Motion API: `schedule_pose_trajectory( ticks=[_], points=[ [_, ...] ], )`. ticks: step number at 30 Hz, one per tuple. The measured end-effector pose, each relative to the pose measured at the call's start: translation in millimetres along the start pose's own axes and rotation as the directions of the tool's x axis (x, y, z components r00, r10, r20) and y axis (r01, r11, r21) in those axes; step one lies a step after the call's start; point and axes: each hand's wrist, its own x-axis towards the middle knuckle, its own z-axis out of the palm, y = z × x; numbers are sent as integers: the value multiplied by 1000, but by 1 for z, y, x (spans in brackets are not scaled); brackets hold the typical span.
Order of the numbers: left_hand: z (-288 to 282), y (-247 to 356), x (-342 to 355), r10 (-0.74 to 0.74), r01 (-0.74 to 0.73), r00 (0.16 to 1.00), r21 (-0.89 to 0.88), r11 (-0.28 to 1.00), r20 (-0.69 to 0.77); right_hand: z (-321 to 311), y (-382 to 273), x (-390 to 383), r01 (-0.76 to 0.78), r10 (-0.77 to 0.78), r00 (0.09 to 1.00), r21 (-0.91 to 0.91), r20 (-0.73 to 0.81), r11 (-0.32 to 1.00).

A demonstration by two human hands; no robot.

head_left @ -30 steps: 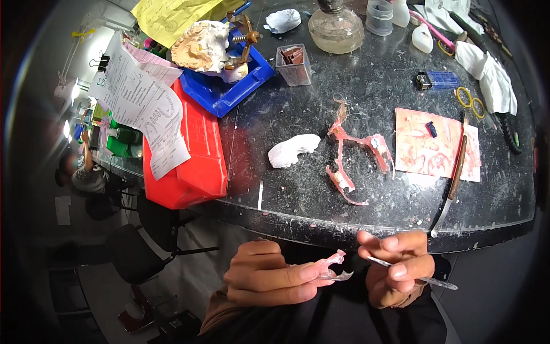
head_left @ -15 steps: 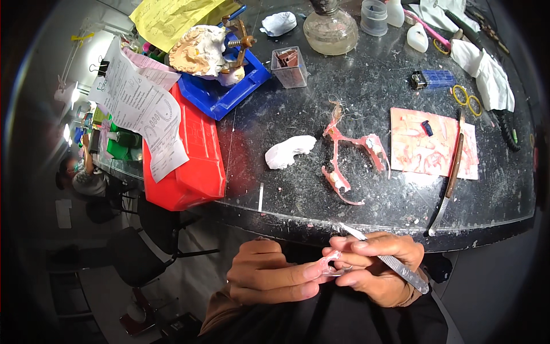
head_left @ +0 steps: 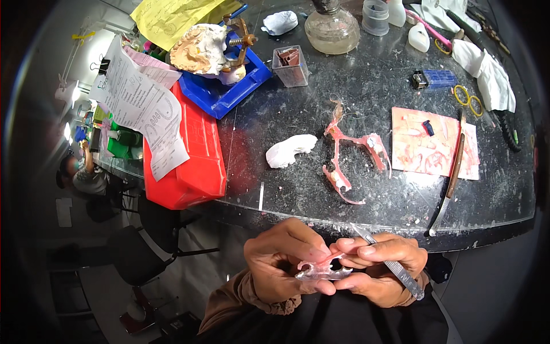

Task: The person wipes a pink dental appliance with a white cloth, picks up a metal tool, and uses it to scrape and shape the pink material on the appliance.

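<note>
— Hands? Where's the denture?
— Left hand (head_left: 281, 266) clamps the pink denture (head_left: 322, 268) below the desk (head_left: 366, 103) edge. Right hand (head_left: 382, 270) pinches it too, grip also closed on a metal tool (head_left: 389, 265).

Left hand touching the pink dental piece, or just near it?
Touching. The head view shows the left hand with its fingers pinching the pink dental piece.

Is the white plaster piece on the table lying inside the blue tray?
No, the white plaster piece lies on the bare dark tabletop, apart from the blue tray.
</note>
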Motion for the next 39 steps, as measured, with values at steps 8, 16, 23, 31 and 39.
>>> schedule_pose_trajectory(
  ticks=[8,16,23,31,39],
  points=[
    [7,-4,-1,-27,20,995,-75,997,-97,6,5,-1,-6,9,993,29,-115,1000],
    [6,-2,1,73,-74,993,-11,997,-95,3,8,-6,-56,60,995,51,-81,997],
    [5,3,1,52,-53,994,-17,998,-94,5,5,-5,49,-33,992,128,-122,991],
    [12,1,4,-47,-5,979,-253,967,-197,8,-2,-6,63,-43,988,133,-148,989],
    [13,2,1,61,-90,986,-181,979,-158,11,3,-5,189,-187,972,-1,-142,982]
  ],
)
